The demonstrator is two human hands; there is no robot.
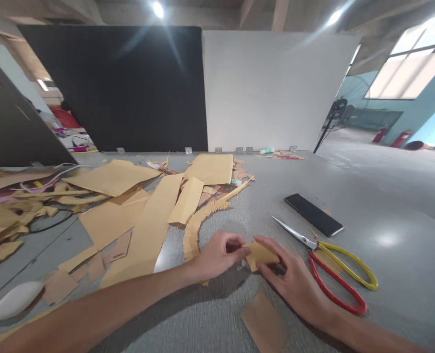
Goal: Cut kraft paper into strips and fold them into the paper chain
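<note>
A small piece of tan paper [258, 256] is held between my two hands, a little above the grey table. My left hand [220, 252] pinches its left edge between thumb and fingers. On the other side, my right hand [289, 272] grips the paper's right edge with thumb and index finger. Behind my left wrist curves a pleated paper strip [194, 230], partly hidden by the hand. Scissors [311, 245] with one yellow and one red handle lie spread to the right of my right hand. A brown paper piece [264, 323] rests on the table nearer to me.
Cut paper sheets [110, 220] and scraps are heaped across the left side. A black phone [313, 213] lies beyond the scissors. At the lower left is a white rounded object [16, 300]. Black [129, 88] and white [272, 93] panels stand along the table's back edge.
</note>
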